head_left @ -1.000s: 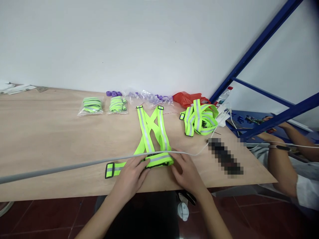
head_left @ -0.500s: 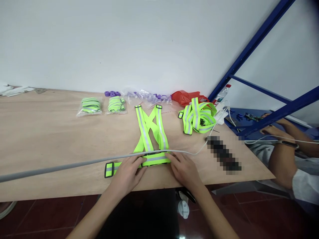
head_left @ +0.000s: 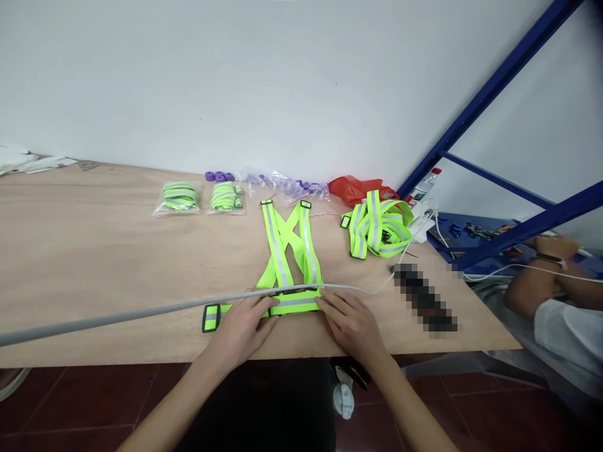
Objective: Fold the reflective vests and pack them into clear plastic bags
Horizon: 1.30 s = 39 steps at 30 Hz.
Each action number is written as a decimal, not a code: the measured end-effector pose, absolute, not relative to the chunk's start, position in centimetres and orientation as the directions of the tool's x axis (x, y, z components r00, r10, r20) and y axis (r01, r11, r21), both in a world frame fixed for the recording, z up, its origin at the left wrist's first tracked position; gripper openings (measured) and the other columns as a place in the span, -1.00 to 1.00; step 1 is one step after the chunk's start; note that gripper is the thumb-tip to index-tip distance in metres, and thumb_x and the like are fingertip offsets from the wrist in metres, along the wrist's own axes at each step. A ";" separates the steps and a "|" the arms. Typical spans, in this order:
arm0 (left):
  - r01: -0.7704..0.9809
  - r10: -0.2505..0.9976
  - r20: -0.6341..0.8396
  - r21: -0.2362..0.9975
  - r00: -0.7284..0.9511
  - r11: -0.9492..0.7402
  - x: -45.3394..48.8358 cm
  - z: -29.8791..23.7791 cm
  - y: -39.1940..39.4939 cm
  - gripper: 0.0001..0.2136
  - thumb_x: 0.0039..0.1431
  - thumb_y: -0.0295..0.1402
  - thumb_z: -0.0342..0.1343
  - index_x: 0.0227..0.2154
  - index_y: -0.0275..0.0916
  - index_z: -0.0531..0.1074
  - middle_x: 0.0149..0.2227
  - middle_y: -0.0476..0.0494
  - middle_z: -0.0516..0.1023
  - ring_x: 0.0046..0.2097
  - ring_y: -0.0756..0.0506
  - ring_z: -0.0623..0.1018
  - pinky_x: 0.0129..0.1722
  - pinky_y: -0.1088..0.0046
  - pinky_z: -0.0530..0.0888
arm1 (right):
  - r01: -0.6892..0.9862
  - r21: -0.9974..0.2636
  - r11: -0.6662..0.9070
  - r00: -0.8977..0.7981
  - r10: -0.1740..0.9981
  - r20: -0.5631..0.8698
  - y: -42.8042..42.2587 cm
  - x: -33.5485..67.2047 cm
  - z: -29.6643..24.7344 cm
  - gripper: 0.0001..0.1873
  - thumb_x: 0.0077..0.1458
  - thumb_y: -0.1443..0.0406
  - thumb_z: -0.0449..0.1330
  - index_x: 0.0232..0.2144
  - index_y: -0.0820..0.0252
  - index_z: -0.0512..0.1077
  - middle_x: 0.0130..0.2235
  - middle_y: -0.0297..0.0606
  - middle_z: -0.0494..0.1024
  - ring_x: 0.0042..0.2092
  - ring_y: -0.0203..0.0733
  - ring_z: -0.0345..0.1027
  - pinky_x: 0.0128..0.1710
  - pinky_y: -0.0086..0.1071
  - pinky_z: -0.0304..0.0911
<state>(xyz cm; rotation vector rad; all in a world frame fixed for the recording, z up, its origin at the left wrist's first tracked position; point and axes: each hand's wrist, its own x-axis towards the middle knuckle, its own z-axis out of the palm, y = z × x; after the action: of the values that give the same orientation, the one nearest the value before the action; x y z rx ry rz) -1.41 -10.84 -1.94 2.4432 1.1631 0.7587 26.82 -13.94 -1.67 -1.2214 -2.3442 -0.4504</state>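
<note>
A fluorescent yellow-green reflective harness [head_left: 294, 301] with silver stripes lies on the wooden table, its two shoulder straps crossing behind a horizontal waist band. My left hand [head_left: 242, 326] rests over the left part of the band, thumb apart from the fingers, hiding some of it. Left of that hand a black buckle [head_left: 211, 318] sticks out at the strap's end. At the band's right end, my right hand [head_left: 351, 320] touches it with spread fingertips. A grey cable [head_left: 155, 311] runs across the harness just above both hands.
Beyond lie bagged reflective straps [head_left: 179, 198], another bag [head_left: 226, 198], purple rolls [head_left: 219, 176], clear plastic bags [head_left: 282, 184] and a red bag [head_left: 353, 188]. A loose harness [head_left: 379, 226] and a blurred dark item [head_left: 424, 298] are right. A blue frame [head_left: 494, 100] stands beside another person's arm [head_left: 527, 289].
The view has shifted slightly. Both my hands stay at the harness band with little visible movement. The other person's hands have moved at the right.
</note>
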 end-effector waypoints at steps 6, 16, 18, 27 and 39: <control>0.616 0.759 0.357 0.443 0.545 -0.651 -1.2 -2.1 -11.0 -0.73 0.42 -0.34 0.02 0.08 -0.11 0.51 0.09 -0.26 0.55 0.04 -0.30 0.56 -0.02 0.09 0.56 | 0.778 0.091 0.621 -0.576 0.648 0.499 -13.6 26.7 -1.3 -0.63 0.25 0.52 0.07 -0.02 0.23 0.56 -0.01 -0.10 0.64 0.05 -0.03 0.44 0.02 -0.17 0.34; 0.636 0.755 0.383 0.409 0.531 -0.655 -1.3 -2.3 -11.0 -0.72 0.40 -0.35 0.03 0.05 -0.12 0.57 0.03 -0.28 0.57 0.04 -0.30 0.58 -0.05 0.10 0.59 | 0.777 0.039 0.629 -0.555 0.654 0.515 -13.4 26.9 -1.5 -0.64 0.27 0.52 0.05 -0.01 0.26 0.55 -0.11 -0.05 0.59 -0.07 -0.05 0.45 -0.07 -0.20 0.40; 0.637 0.754 0.385 0.405 0.532 -0.656 -1.3 -2.4 -11.0 -0.72 0.40 -0.34 0.03 0.04 -0.12 0.58 0.03 -0.28 0.58 0.04 -0.30 0.58 -0.05 0.11 0.59 | 0.779 0.019 0.626 -0.546 0.664 0.511 -13.5 26.9 -1.5 -0.64 0.29 0.50 0.05 0.01 0.23 0.54 -0.14 -0.07 0.58 -0.10 -0.08 0.45 -0.09 -0.22 0.40; 0.636 0.761 0.384 0.418 0.523 -0.648 -1.2 -2.2 -11.1 -0.73 0.39 -0.34 0.05 0.02 -0.11 0.59 0.03 -0.26 0.59 0.05 -0.30 0.57 -0.03 0.11 0.59 | 0.801 0.005 0.598 -0.520 0.693 0.500 -13.9 26.8 -1.7 -0.56 0.28 0.51 0.04 0.10 0.17 0.50 -0.13 -0.08 0.59 -0.09 -0.05 0.48 -0.10 -0.19 0.42; 0.622 0.744 0.389 0.408 0.543 -0.668 -1.2 -1.7 -11.0 -0.81 0.39 -0.39 0.08 -0.11 -0.19 0.59 0.03 -0.26 0.62 0.01 -0.27 0.60 -0.07 0.15 0.60 | 0.734 0.026 0.679 -0.591 0.618 0.519 -13.3 24.8 -0.3 -0.77 0.30 0.43 0.12 -0.08 0.28 0.55 -0.03 -0.05 0.63 0.03 0.00 0.48 0.04 -0.15 0.40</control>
<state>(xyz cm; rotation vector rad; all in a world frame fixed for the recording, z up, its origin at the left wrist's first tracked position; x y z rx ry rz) -1.23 -10.97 -1.71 2.5593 1.1509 0.8032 24.84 -13.31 -0.34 -1.0452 -2.4164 -0.3268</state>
